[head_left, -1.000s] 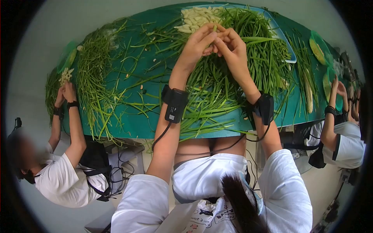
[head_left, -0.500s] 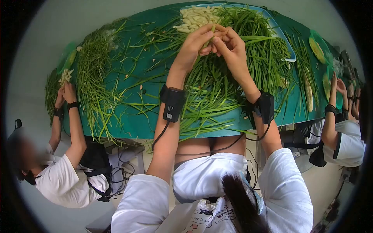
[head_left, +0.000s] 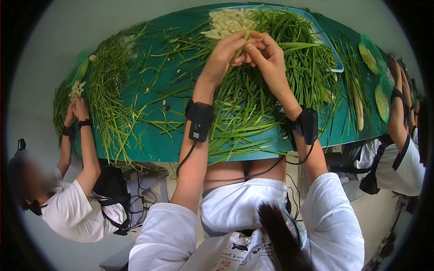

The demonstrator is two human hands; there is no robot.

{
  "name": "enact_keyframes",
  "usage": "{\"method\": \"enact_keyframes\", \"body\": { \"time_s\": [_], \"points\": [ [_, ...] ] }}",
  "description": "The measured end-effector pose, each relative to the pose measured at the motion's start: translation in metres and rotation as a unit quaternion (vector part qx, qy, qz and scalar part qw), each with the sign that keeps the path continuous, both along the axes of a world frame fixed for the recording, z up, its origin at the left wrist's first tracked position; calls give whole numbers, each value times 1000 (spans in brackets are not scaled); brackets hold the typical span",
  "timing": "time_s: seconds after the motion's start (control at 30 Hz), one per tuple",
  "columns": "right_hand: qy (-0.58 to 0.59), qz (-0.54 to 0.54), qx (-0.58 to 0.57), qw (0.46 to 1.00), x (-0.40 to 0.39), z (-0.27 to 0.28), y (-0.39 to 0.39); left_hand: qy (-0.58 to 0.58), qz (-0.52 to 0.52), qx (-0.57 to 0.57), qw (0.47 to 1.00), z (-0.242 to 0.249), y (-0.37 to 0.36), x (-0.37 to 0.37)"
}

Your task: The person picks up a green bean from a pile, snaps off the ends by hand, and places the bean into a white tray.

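1. Both hands are up over the middle of the green table (head_left: 153, 144), fingertips meeting right at one green stalk (head_left: 244, 39).
2. Left hand (head_left: 224, 54) is curled, thumb and fingers pinched on the stalk from the left side.
3. Right hand (head_left: 266, 54) comes in from the other side, fingers bent and pinched on the same stalk, touching the left hand's fingertips. So neither hand is spread, both are closed onto that one piece.
4. The stalk sits between the two sets of fingertips, held up above the table. It's mostly hidden by fingers, so can't tell how long it is.
5. Just behind the hands there's a pile of pale cut pieces (head_left: 228, 20), lying on a blue tray (head_left: 333, 63) together with a big heap of green stalks (head_left: 298, 49).
6. Under the forearms, more loose stalks (head_left: 239, 117) are spread out to the table's near edge.
7. Each wrist has a black strapped device (head_left: 199, 119) with a cable running down.
8. Far left, another person's hands (head_left: 76, 108) are at a second stalk pile (head_left: 108, 86). Far right, another person's arm (head_left: 398, 113) reaches up by some green dishes (head_left: 370, 54).
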State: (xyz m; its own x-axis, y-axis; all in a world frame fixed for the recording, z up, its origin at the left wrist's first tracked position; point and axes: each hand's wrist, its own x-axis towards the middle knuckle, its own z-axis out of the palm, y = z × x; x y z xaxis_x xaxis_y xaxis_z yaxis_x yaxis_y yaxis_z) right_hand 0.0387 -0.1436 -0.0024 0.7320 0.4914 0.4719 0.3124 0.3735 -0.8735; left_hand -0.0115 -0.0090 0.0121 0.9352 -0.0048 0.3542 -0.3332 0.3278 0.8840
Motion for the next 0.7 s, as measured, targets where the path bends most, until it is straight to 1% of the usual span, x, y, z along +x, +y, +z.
{"method": "enact_keyframes", "body": {
  "time_s": [0.1,0.17,0.3,0.4,0.47,0.5,0.57,0.6,0.67,0.7],
  "points": [
    [-18,5,-6,1000,0,1,-1,10,-18,31,999,4,1,-2],
    [-19,6,-10,1000,1,1,-3,6,-5,39,999,5,1,-2],
    [-14,-2,-6,1000,2,0,-2,16,-29,77,996,-4,9,3],
    [-7,-4,-15,1000,4,0,-3,28,-12,87,996,-4,4,3],
    [-3,-4,-13,1000,1,2,-3,-5,30,85,996,-3,-1,3],
    [0,-3,-10,1000,-1,4,-2,-4,33,85,996,-2,-2,1],
    [-5,3,-15,1000,1,1,-2,-5,22,39,999,2,-2,0],
    [-11,5,-20,1000,2,1,-1,-5,23,38,999,3,-2,-1],
    [-9,5,-24,1000,1,1,-1,26,-6,-18,999,5,-3,-2],
    [-6,3,-27,1000,0,1,-1,27,-6,-18,999,3,2,-1]
  ]
}}
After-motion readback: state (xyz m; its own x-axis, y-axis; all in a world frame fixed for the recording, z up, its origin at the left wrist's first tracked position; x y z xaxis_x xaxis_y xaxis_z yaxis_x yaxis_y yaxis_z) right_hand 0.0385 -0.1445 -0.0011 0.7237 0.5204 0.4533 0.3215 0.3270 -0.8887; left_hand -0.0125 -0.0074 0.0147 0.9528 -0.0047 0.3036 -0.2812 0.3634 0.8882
